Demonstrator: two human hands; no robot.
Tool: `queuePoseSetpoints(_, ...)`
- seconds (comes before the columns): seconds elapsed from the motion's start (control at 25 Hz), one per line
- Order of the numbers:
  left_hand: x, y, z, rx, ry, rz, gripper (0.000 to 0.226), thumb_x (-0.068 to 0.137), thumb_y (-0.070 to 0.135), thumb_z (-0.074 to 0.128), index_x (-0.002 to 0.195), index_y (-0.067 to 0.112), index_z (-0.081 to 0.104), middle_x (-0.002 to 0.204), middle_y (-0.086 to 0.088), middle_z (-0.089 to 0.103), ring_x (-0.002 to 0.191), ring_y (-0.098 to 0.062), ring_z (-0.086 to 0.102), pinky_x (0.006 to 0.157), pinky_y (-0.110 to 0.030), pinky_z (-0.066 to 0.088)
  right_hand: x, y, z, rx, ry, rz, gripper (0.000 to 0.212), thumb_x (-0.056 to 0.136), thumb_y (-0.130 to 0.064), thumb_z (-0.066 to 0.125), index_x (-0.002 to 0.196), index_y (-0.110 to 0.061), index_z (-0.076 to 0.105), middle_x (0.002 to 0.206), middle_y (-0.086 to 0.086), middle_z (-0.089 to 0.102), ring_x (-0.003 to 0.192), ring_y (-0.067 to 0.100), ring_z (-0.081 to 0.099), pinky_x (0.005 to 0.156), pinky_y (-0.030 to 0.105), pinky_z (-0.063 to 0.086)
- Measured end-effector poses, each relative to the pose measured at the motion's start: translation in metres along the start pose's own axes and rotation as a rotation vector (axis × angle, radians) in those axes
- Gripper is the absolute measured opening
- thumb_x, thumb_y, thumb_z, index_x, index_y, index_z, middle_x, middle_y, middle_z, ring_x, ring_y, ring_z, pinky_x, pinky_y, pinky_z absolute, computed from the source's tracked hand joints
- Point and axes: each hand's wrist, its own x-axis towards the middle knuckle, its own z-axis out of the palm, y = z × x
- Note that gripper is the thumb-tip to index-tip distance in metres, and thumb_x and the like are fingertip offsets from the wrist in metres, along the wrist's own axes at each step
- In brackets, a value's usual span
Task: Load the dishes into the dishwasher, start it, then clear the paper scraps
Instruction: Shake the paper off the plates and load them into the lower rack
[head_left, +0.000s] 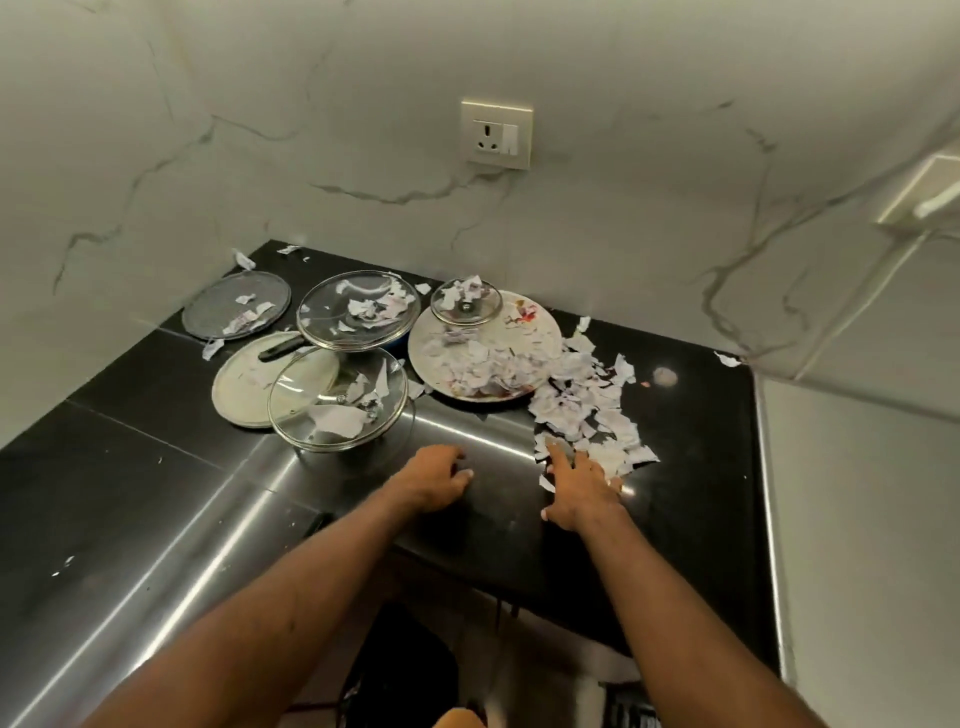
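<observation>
My left hand (436, 478) rests on the black countertop (696, 467) with its fingers curled under. I cannot tell whether anything is tucked inside. My right hand (582, 491), near it, lies flat with the fingers spread and the forefinger reaching into the near edge of the paper scraps (587, 415). That heap runs from my fingertips back to a white plate (545, 332). The plate is itself covered in scraps and stained red near its far rim, and a small glass lid (466, 304) sits on it. Left of the plate, ahead of my left hand, a large glass lid (337, 400) carries a few scraps and overlaps a cream disc (239, 387). A second glass lid (358, 312) lies behind it, and a dark round screen (236, 306) is further left. A wall socket (496, 134) sits on the marble wall above.
</observation>
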Motion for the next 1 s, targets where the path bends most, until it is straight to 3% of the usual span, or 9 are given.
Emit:
queuePoseSetpoints(0.12,0.016,-0.019,-0.012,-0.092,0.012,-0.065,0.033,0.101,0.035,0.060,0.128,0.018,0.064,0.125,-0.004,0.067,0.113,-0.019,0.063,0.105,-0.044,0.051,0.017,-0.008,-0.011,-0.093,-0.086,0.021,0.122,0.080,-0.042,0.087,0.166,-0.033,0.002,0.171,0.019,0.010,0.157,0.039,0.016,0.126,0.059,0.016)
queuePoseSetpoints(0.28,0.045,-0.009,-0.014,-0.202,0.198,-0.114,0.019,0.100,0.031,0.061,0.113,0.021,0.070,0.108,0.002,0.069,0.097,-0.011,0.064,0.096,-0.040,0.055,0.038,-0.007,-0.028,-0.205,-0.167,-0.086,0.143,0.068,-0.049,0.094,0.166,-0.030,-0.008,0.173,0.014,-0.014,0.160,0.038,-0.005,0.130,0.053,0.005)
queuePoseSetpoints(0.44,0.081,0.018,-0.024,-0.309,0.314,-0.136,0.020,0.101,0.027,0.060,0.116,0.017,0.067,0.111,0.002,0.065,0.098,-0.012,0.063,0.091,-0.030,0.051,0.053,-0.015,-0.042,-0.250,-0.323,-0.070,0.153,0.066,-0.043,0.097,0.163,-0.030,-0.021,0.170,0.016,-0.025,0.158,0.042,-0.015,0.126,0.059,0.018)
queuePoseSetpoints(0.56,0.116,0.030,-0.038,-0.579,0.374,-0.285,0.022,0.100,0.030,0.061,0.118,0.019,0.068,0.109,0.000,0.073,0.096,-0.014,0.070,0.098,-0.036,0.053,0.061,-0.032,-0.045,-0.317,-0.376,-0.066,0.151,0.070,-0.038,0.096,0.162,-0.021,-0.024,0.168,0.026,-0.022,0.155,0.053,-0.011,0.123,0.063,0.022)
queuePoseSetpoints(0.68,0.153,0.034,-0.056,-0.773,0.440,-0.403,0.028,0.098,0.035,0.060,0.117,0.016,0.069,0.107,-0.007,0.076,0.088,-0.015,0.074,0.093,-0.039,0.057,0.074,-0.042,-0.048,-0.347,-0.426,-0.041,0.140,0.080,-0.029,0.090,0.163,-0.018,-0.022,0.167,0.031,-0.018,0.153,0.058,-0.006,0.121,0.065,0.028)
queuePoseSetpoints(0.8,0.183,0.032,-0.074,-0.678,0.531,-0.520,0.039,0.098,0.036,0.056,0.119,0.007,0.069,0.110,-0.014,0.073,0.096,-0.028,0.068,0.084,-0.038,0.056,0.088,-0.042,-0.044,-0.317,-0.425,-0.047,0.108,0.097,-0.020,0.071,0.165,-0.019,-0.012,0.168,0.033,-0.008,0.154,0.058,0.000,0.120,0.061,0.033)
queuePoseSetpoints(0.88,0.197,0.034,-0.079,-0.794,0.525,-0.566,0.040,0.097,0.037,0.060,0.120,0.005,0.068,0.104,-0.013,0.072,0.094,-0.030,0.069,0.081,-0.039,0.058,0.096,-0.038,-0.039,-0.340,-0.391,-0.081,0.092,0.103,-0.017,0.060,0.166,-0.018,-0.006,0.167,0.036,0.004,0.153,0.058,0.011,0.119,0.058,0.036)
queuePoseSetpoints(1.0,0.215,0.043,-0.084,-1.083,0.477,-0.609,0.042,0.096,0.032,0.068,0.126,0.004,0.062,0.104,-0.012,0.071,0.080,-0.021,0.072,0.057,-0.029,0.055,0.105,-0.028,-0.037,-0.352,-0.310,-0.152,0.075,0.107,-0.014,0.047,0.166,-0.007,0.001,0.162,0.036,0.026,0.149,0.055,0.027,0.117,0.063,0.035)
